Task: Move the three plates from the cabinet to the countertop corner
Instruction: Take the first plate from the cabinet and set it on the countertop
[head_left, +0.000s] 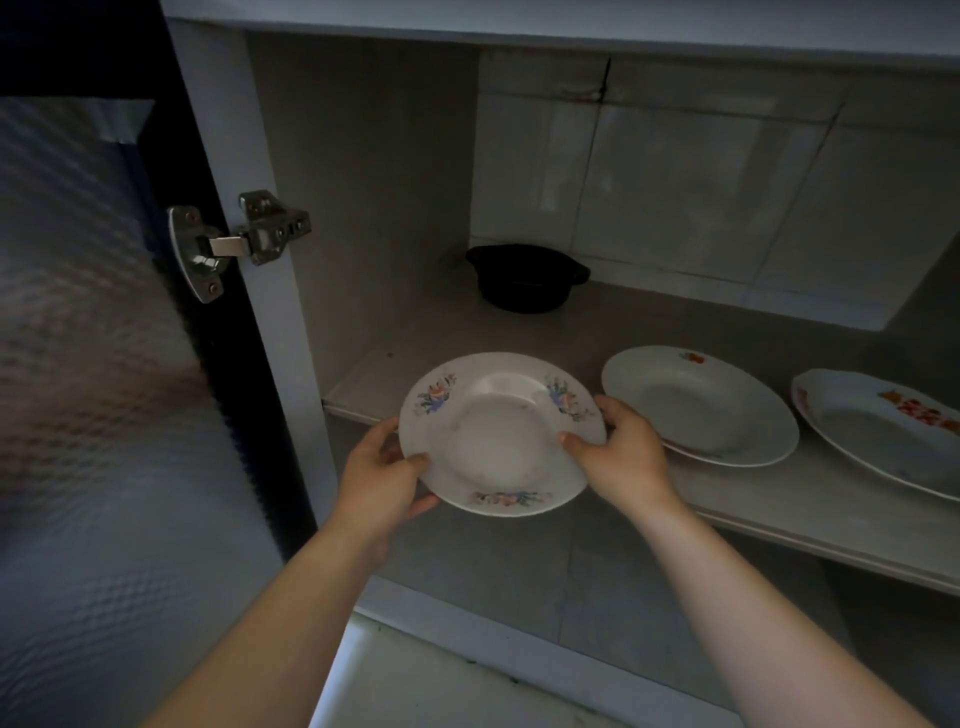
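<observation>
Gripping opposite rims, the left hand (382, 467) and right hand (621, 447) hold the floral plate (498, 436) at the shelf (779, 499) front; glazed, brittle, likely slippery, it is best taken at the rims.

A black two-handled pot (524, 278) sits to the right of the metal hinge (234, 247), and a textured door panel (78, 364) extends to its left.
</observation>
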